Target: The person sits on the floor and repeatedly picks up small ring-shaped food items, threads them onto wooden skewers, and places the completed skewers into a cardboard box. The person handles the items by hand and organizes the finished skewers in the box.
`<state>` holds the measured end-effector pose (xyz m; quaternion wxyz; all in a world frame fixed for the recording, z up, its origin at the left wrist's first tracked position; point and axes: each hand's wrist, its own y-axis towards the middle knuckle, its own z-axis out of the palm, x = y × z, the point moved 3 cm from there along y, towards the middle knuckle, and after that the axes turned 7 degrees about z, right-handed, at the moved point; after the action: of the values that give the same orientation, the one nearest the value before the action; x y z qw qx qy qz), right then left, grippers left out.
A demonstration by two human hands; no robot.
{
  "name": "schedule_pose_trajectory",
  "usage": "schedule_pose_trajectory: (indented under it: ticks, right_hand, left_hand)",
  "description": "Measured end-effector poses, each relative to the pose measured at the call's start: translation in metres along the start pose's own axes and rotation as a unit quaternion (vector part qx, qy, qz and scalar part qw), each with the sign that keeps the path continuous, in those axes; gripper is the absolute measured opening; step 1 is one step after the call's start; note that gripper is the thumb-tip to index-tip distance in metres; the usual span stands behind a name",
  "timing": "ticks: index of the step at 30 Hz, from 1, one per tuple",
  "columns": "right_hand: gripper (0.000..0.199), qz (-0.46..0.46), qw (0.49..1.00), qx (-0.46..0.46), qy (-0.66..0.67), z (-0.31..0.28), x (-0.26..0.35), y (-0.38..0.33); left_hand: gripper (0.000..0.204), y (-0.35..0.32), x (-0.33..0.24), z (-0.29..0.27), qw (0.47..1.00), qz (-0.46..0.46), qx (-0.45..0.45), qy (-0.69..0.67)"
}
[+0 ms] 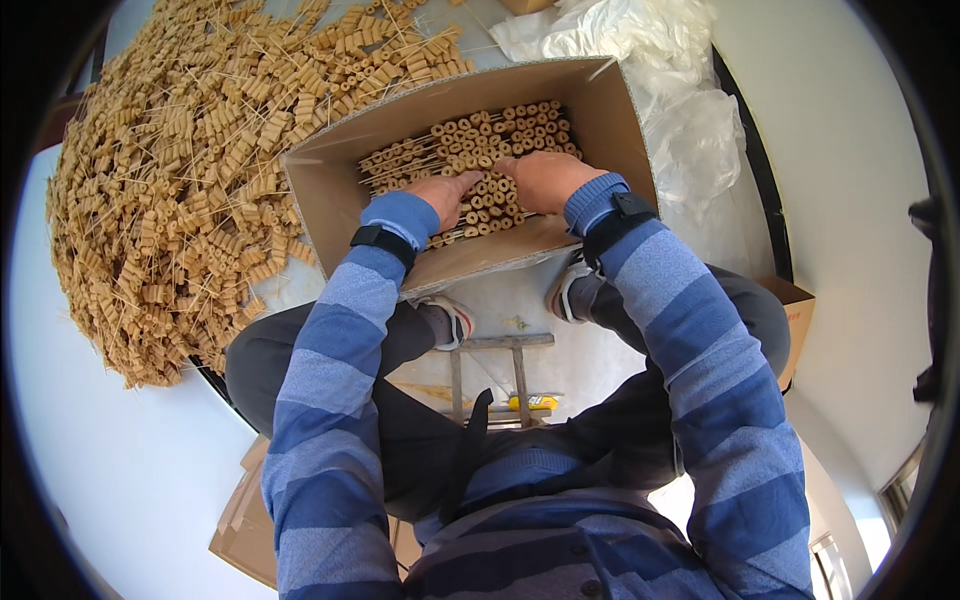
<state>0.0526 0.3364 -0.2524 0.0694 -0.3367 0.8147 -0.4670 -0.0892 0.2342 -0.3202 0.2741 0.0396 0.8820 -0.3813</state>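
Note:
A cardboard box (475,268) stands between my feet, packed with rows of tan, ring-ended rolls on thin sticks (515,130). Both hands reach down into it. My left hand (447,194) rests on the skewered rolls at the near left, its index finger stretched toward the middle. From the right, my right hand (550,181) touches the same rows, index finger extended toward the left one. A small gap with rolls showing separates the two fingertips. The remaining fingers of each hand are mostly hidden beneath the palms.
A large heap of loose skewered rolls (200,190) spreads over the surface on the left. Crumpled clear plastic (680,110) lies at the far right. Below the box are a wooden frame (505,343) and a yellow item (533,402). Another carton (795,320) sits beside my right knee.

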Motion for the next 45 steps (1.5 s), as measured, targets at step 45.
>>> schedule_pose_trajectory:
  ticks: [45]
  right_hand:
    - [0.011, -0.129, 0.915, -0.331, -0.191, 0.043, 0.037, -0.141]
  left_hand:
    - [0.051, -0.394, 0.112, 0.147, 0.536, -0.213, -0.481, -0.66]
